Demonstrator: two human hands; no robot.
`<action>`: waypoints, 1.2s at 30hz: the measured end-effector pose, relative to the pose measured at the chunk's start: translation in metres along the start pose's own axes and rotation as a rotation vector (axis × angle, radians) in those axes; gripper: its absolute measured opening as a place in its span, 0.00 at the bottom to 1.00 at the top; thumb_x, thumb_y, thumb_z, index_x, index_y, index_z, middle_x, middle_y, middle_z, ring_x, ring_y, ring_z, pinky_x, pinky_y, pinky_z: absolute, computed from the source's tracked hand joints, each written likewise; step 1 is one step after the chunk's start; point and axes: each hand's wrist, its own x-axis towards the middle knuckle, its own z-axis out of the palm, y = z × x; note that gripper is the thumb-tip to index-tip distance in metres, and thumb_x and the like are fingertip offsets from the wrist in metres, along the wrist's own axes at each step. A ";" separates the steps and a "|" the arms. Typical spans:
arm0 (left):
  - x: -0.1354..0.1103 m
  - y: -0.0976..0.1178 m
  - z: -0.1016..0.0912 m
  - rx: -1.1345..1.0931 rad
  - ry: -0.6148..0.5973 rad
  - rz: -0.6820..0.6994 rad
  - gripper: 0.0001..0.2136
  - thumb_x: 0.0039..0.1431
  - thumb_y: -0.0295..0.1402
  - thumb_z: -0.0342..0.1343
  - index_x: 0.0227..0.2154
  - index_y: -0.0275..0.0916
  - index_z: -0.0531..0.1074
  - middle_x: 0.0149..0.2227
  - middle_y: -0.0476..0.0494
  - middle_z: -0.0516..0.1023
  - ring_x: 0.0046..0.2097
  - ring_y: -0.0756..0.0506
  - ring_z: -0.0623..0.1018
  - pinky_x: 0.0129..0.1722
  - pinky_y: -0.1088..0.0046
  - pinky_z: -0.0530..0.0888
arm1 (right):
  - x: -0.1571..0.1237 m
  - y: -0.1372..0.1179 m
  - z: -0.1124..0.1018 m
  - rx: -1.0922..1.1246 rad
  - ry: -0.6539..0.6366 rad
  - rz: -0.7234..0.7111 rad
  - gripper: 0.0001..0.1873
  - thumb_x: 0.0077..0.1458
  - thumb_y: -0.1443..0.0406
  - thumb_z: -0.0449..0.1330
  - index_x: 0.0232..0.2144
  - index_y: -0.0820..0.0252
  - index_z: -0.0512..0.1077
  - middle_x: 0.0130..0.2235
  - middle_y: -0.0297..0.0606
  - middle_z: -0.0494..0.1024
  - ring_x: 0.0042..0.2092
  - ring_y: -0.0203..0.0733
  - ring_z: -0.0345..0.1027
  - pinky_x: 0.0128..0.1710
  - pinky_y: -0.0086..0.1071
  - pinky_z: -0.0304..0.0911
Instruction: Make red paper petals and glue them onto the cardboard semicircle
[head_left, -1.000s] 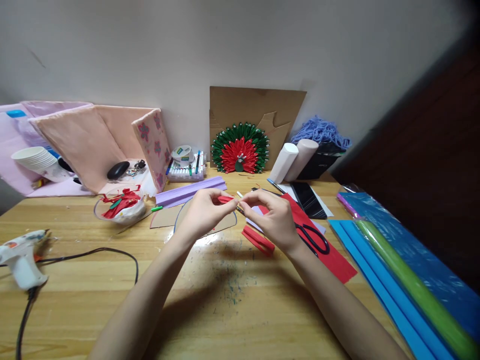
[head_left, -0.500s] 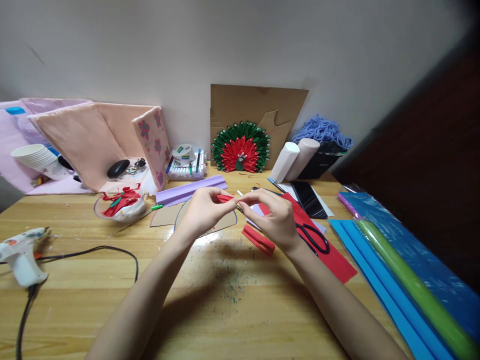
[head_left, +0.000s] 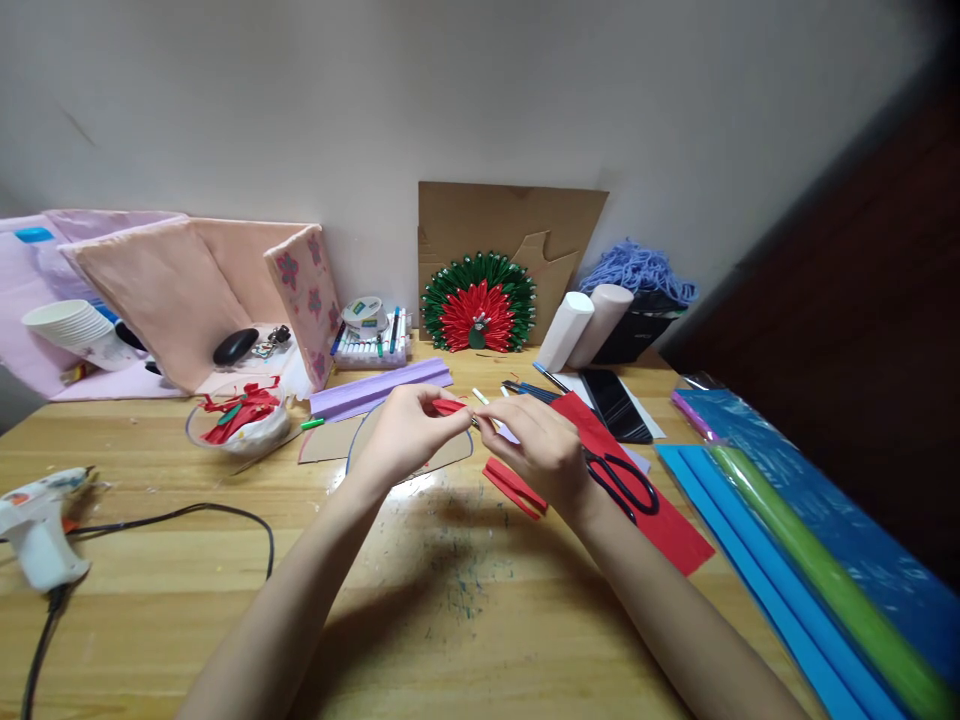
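My left hand [head_left: 405,432] and my right hand [head_left: 541,447] meet above the middle of the wooden table [head_left: 187,590]. Both pinch a small red paper strip [head_left: 450,406] that spans between their fingertips, with a thin stick poking out at the right hand's fingers. Under the hands lies a cardboard shape [head_left: 442,452]. A folded red paper piece [head_left: 514,485] rests on the table just below my right hand. Black-handled scissors [head_left: 624,481] lie on a red paper sheet [head_left: 660,520] beside my right wrist.
A glue gun [head_left: 37,520] with its black cord [head_left: 187,515] lies at the left. A clear bowl of red scraps [head_left: 238,415], a purple paper roll [head_left: 379,386], a marker box [head_left: 371,345], a red-green paper fan on cardboard [head_left: 480,312], white rolls [head_left: 581,322], blue and green sheets [head_left: 810,570] surround the hands.
Both hands have sunk slightly toward the table and my right hand has turned its fingers inward over the strip. The view has shifted a little downward.
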 end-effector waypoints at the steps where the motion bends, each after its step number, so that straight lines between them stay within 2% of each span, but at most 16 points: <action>1: 0.000 0.000 0.000 0.000 0.000 -0.001 0.09 0.45 0.35 0.57 0.23 0.32 0.73 0.22 0.47 0.72 0.25 0.50 0.68 0.22 0.78 0.62 | 0.000 0.000 0.001 0.006 0.001 0.004 0.08 0.53 0.73 0.56 0.35 0.60 0.71 0.30 0.39 0.78 0.32 0.40 0.73 0.34 0.33 0.69; 7: 0.001 -0.001 0.000 -0.031 -0.006 0.005 0.08 0.45 0.34 0.57 0.22 0.33 0.74 0.22 0.47 0.74 0.26 0.50 0.70 0.24 0.78 0.63 | 0.000 0.000 0.002 0.075 0.003 0.062 0.07 0.53 0.73 0.56 0.33 0.59 0.71 0.30 0.39 0.78 0.33 0.40 0.73 0.35 0.33 0.69; 14: -0.001 0.001 0.000 -0.059 -0.017 -0.002 0.07 0.45 0.33 0.57 0.23 0.33 0.73 0.23 0.47 0.73 0.26 0.51 0.69 0.24 0.78 0.63 | 0.004 -0.004 -0.001 0.221 0.027 0.198 0.05 0.52 0.72 0.57 0.31 0.59 0.71 0.27 0.36 0.76 0.30 0.37 0.70 0.33 0.32 0.67; 25: 0.000 0.000 0.002 -0.057 -0.028 0.008 0.10 0.47 0.37 0.57 0.23 0.33 0.72 0.24 0.47 0.74 0.27 0.51 0.70 0.27 0.77 0.65 | 0.001 -0.003 0.000 0.221 0.019 0.249 0.04 0.53 0.72 0.57 0.31 0.59 0.71 0.27 0.36 0.75 0.30 0.37 0.69 0.32 0.31 0.65; 36: 0.002 -0.003 0.004 -0.080 0.021 0.026 0.07 0.46 0.33 0.57 0.22 0.33 0.72 0.23 0.48 0.74 0.27 0.50 0.71 0.27 0.76 0.65 | 0.001 -0.002 0.003 0.174 0.017 0.180 0.04 0.52 0.73 0.57 0.31 0.61 0.70 0.27 0.37 0.75 0.30 0.38 0.69 0.32 0.31 0.66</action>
